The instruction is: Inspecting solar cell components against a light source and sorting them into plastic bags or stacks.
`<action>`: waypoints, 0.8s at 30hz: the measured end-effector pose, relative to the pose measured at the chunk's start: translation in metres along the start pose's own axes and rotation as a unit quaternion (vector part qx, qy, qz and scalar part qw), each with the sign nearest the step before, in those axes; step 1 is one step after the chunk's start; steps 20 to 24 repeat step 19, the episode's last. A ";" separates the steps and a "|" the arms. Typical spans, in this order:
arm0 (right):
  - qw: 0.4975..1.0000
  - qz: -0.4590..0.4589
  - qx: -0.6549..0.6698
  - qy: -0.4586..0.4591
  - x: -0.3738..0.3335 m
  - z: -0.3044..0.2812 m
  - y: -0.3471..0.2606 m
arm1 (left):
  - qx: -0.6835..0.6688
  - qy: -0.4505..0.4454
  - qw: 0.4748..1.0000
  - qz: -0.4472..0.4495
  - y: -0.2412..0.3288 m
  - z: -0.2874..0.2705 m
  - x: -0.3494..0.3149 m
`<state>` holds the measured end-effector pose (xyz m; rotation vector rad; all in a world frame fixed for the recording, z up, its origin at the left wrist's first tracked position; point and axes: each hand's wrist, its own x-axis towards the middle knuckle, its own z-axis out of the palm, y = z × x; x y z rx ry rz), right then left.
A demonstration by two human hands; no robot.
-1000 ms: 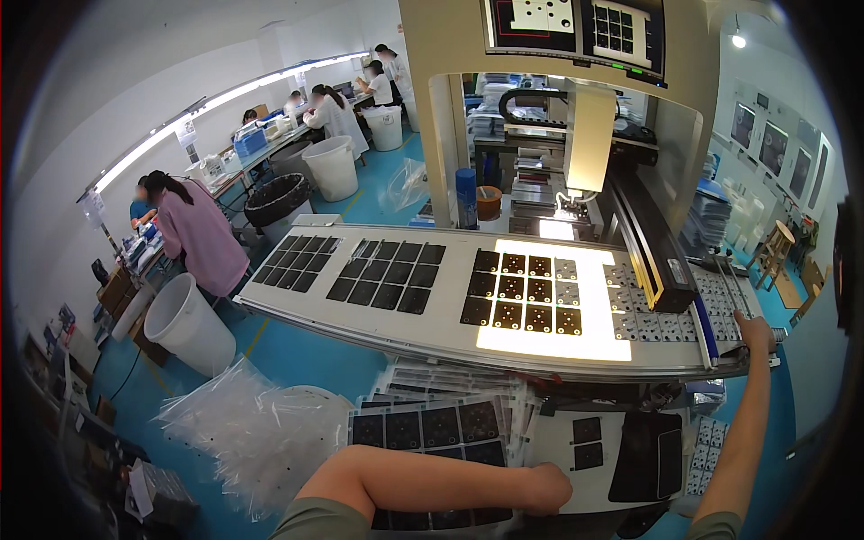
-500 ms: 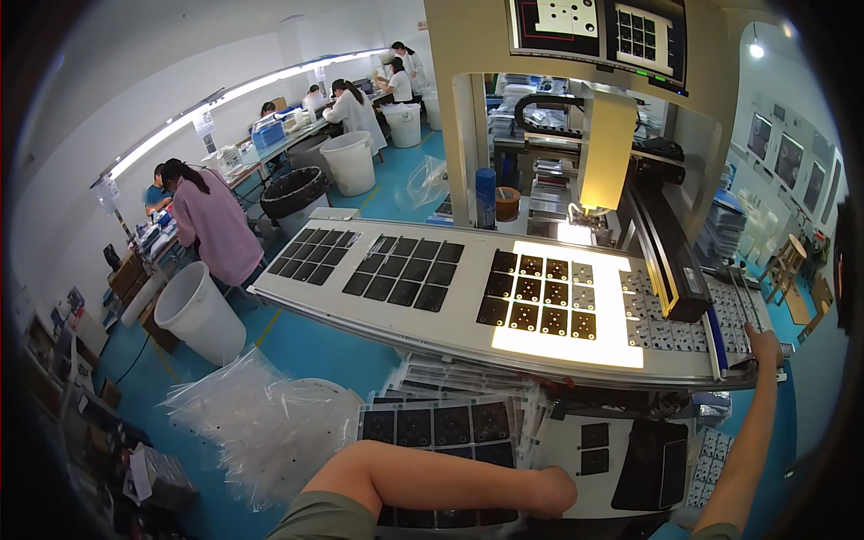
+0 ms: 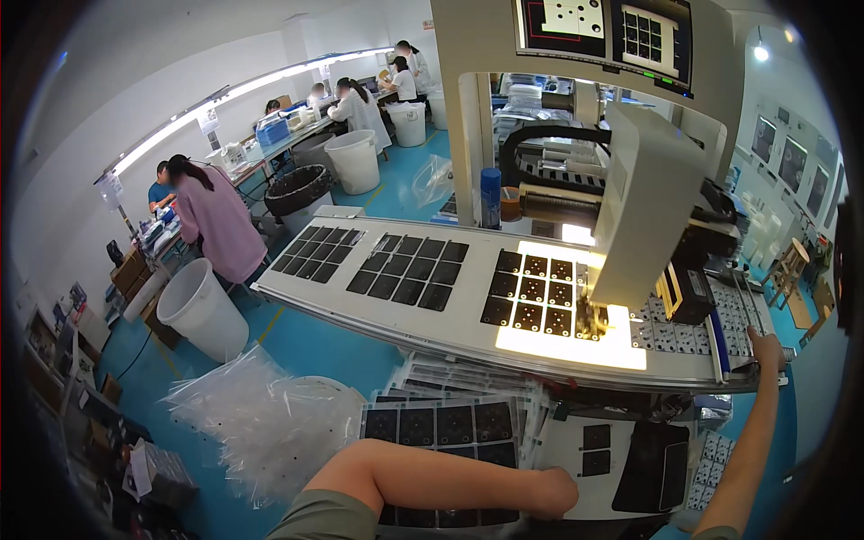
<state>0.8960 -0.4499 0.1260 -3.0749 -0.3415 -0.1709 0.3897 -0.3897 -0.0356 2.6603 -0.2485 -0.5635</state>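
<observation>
My left arm bends across the lower middle. Its hand, my left hand [image 3: 553, 493], is balled up over a white surface, beside a stack of clear sheets with black squares [image 3: 454, 421]; anything inside the fist is hidden. At the far right, my right hand [image 3: 767, 349] touches the right end of a long machine table [image 3: 432, 337], by a sheet of grey patterned pieces [image 3: 675, 337]. Its fingers are small and partly hidden, so their grip is unclear. On the table lie groups of black squares [image 3: 404, 269]; a grey machine head [image 3: 650, 207] stands over the lit group [image 3: 537, 290].
Two screens [image 3: 562, 25] hang above the machine. A black pad [image 3: 650, 466] lies beyond my left hand. Clear plastic bags [image 3: 256, 423] heap at lower left, near a white bin [image 3: 202, 312]. A person in pink [image 3: 216, 220] and others work along a bench at the back left.
The machine head has come forward and down over the right side of the lit black squares. Both my hands stay where they were.
</observation>
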 end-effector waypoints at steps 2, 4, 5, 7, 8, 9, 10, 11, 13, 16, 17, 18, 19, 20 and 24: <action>0.999 -0.023 0.018 -0.034 -0.001 -0.001 0.000 | 0.001 -0.004 1.000 0.009 -0.001 0.000 0.001; 1.000 0.002 -0.002 0.003 -0.002 -0.001 -0.001 | 0.001 -0.003 1.000 0.006 -0.001 0.002 0.001; 0.999 -0.021 0.014 -0.023 -0.002 -0.002 -0.001 | 0.001 -0.002 1.000 0.003 -0.001 0.002 0.001; 1.000 0.006 -0.001 0.003 -0.003 -0.002 -0.002 | 0.006 -0.007 1.000 0.004 0.000 0.002 0.002; 0.999 -0.015 0.019 -0.034 -0.003 -0.003 -0.002 | 0.011 -0.012 1.000 0.005 0.000 0.001 0.002; 1.000 0.009 0.001 -0.003 -0.002 -0.003 -0.002 | 0.010 -0.012 1.000 0.005 0.000 0.001 0.002; 1.000 0.008 0.001 0.000 -0.002 -0.003 -0.002 | 0.012 -0.009 1.000 0.006 0.000 0.002 0.001; 0.999 -0.019 0.018 -0.030 -0.002 -0.002 -0.001 | 0.013 -0.006 1.000 0.006 0.000 0.001 0.001; 1.000 0.004 0.005 -0.002 -0.003 -0.002 -0.002 | 0.015 -0.013 1.000 0.010 -0.001 0.000 0.001; 1.000 0.002 0.009 0.000 -0.005 -0.004 -0.002 | 0.016 -0.016 1.000 0.009 -0.001 -0.001 0.000; 0.999 -0.021 0.025 -0.026 -0.007 -0.005 -0.002 | 0.015 -0.012 1.000 0.006 -0.001 0.000 -0.001; 1.000 0.005 0.010 0.006 -0.008 -0.005 -0.003 | 0.015 -0.013 1.000 0.007 -0.001 0.001 0.000; 0.999 -0.017 0.029 -0.025 -0.008 -0.006 -0.003 | 0.015 -0.015 1.000 0.009 -0.001 0.001 0.001; 0.999 -0.017 0.029 -0.025 -0.008 -0.006 -0.003 | 0.015 -0.015 1.000 0.009 -0.001 0.001 0.001; 0.999 -0.017 0.029 -0.025 -0.008 -0.006 -0.003 | 0.015 -0.015 1.000 0.009 -0.001 0.001 0.001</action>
